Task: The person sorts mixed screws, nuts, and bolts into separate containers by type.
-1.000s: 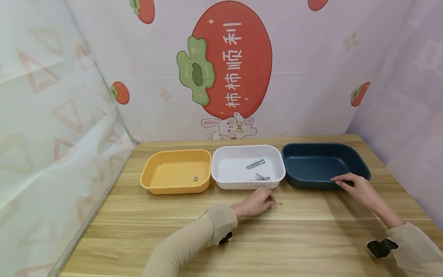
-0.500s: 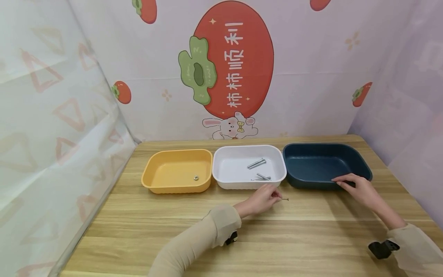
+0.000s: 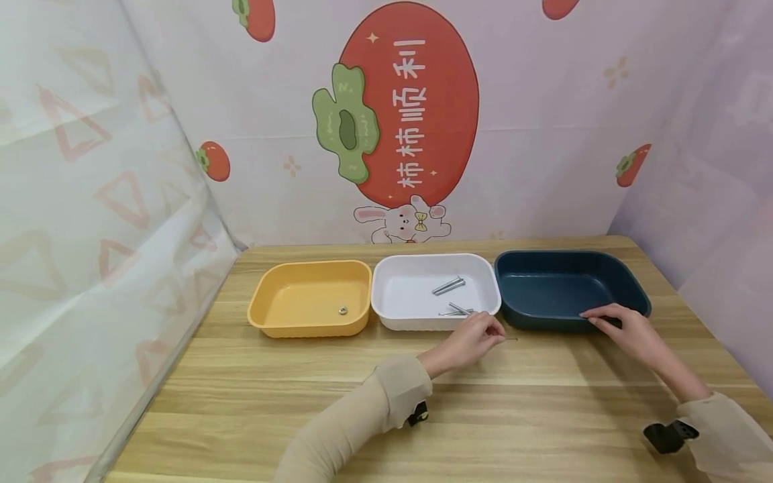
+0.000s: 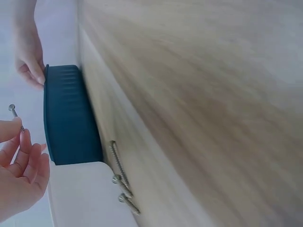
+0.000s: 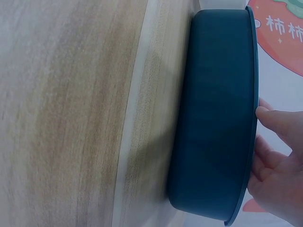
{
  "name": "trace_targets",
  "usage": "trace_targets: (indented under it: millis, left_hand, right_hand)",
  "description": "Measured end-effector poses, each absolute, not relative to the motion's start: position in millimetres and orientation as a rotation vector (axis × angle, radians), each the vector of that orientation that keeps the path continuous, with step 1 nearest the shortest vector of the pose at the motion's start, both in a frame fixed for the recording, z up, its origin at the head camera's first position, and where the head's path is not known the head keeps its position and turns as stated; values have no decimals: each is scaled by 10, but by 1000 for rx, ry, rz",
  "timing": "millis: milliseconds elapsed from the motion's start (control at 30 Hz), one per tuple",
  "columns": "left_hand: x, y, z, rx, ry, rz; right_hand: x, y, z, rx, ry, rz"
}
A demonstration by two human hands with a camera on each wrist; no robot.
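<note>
My left hand (image 3: 471,341) pinches a small screw (image 4: 15,112) between thumb and fingertips, its head pointing away from the hand. In the head view that hand is just in front of the white tray (image 3: 435,324) and overlaps its front right corner. More silver screws (image 3: 449,286) lie inside the white tray. In the left wrist view several screws (image 4: 119,163) show at the foot of the trays. My right hand (image 3: 628,335) grips the near rim of the dark blue tray (image 5: 215,113), thumb at the rim and fingers behind it.
A yellow tray (image 3: 311,331) with a nut (image 3: 343,310) in it stands left of the white one. All three trays sit in a row toward the back of the wooden table (image 3: 513,429). A printed cloth (image 3: 531,181) hangs behind the table.
My left hand has moved right and slightly away from me with the screw, from in front of the white tray toward the dark blue one. The right hand keeps its hold.
</note>
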State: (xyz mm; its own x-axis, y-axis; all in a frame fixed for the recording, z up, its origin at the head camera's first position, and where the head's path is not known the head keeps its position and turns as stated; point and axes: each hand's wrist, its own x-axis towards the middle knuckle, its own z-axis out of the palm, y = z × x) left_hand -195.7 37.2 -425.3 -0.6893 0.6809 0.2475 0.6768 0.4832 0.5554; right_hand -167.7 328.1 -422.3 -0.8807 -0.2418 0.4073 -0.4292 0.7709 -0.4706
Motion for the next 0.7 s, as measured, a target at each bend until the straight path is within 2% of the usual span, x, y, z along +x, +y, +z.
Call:
trace_targets:
  millis: [700]
  left_hand:
    - [-2018, 687, -4194, 1199, 2770, 1117]
  right_hand:
    - [-1682, 3282, -4255, 532, -2604, 816]
